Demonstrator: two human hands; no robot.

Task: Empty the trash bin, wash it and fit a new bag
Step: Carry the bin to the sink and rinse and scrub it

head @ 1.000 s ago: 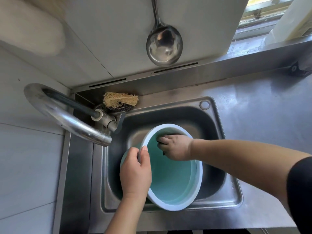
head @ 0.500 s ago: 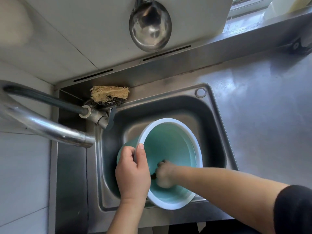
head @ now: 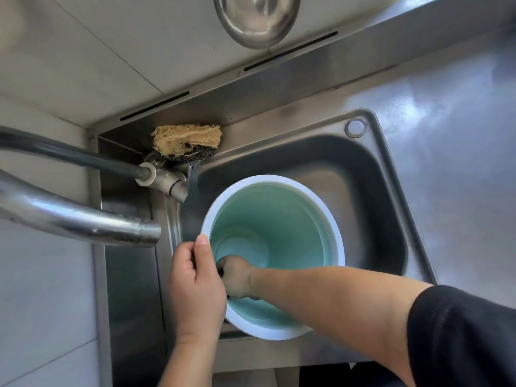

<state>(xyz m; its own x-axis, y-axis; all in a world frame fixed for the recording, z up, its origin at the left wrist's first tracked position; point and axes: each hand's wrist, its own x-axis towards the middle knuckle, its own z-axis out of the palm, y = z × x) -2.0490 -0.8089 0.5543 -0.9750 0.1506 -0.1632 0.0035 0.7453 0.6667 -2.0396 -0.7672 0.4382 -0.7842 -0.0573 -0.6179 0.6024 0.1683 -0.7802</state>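
A round trash bin (head: pixel 279 227), mint green inside with a white rim, stands tilted in the steel sink (head: pixel 371 174). My left hand (head: pixel 195 283) grips the bin's rim on its near left side, thumb along the edge. Reaching deep inside the bin, my right hand (head: pixel 237 277) is closed against the left inner wall low down. A small dark thing shows between its fingers, mostly hidden; it looks like a scrubber.
A steel faucet (head: pixel 83 222) reaches in from the left over the sink's edge. A straw-coloured loofah on a dark scourer (head: pixel 185 142) lies at the sink's back left corner. A metal ladle (head: pixel 257 20) hangs on the wall above. Steel counter (head: pixel 452 141) runs to the right.
My right hand has gone from the bin's far rim down into it, to the low left inner wall. My left hand has kept its hold on the rim. The camera has moved closer.
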